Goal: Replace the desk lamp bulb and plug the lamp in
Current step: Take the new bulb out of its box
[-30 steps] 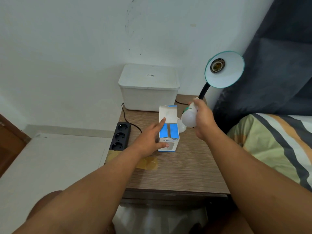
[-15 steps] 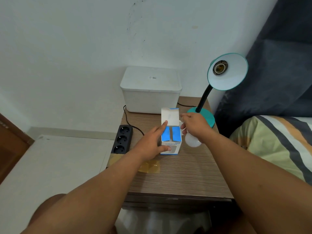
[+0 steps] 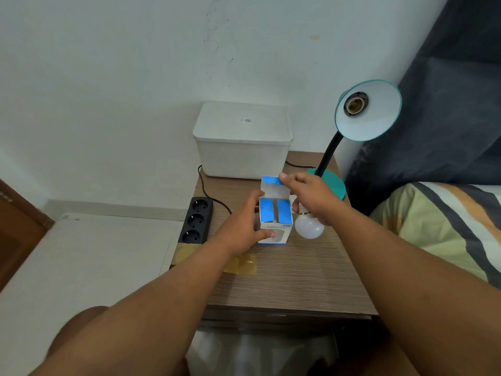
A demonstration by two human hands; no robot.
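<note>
The right hand (image 3: 311, 196), lowered from near the lamp (image 3: 366, 109), grips a white bulb (image 3: 309, 226) while fingering the bulb box (image 3: 275, 213) flap. The left hand (image 3: 241, 229) clasps the box; the socket (image 3: 355, 104) sits empty, so swapping seems underway.

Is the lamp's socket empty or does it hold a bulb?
Empty: the socket inside the lamp shade shows bare metal; the right hand holds a bulb.

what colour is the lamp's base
Teal, matching the shade's rim; the lamp base shows in the head view.
</note>
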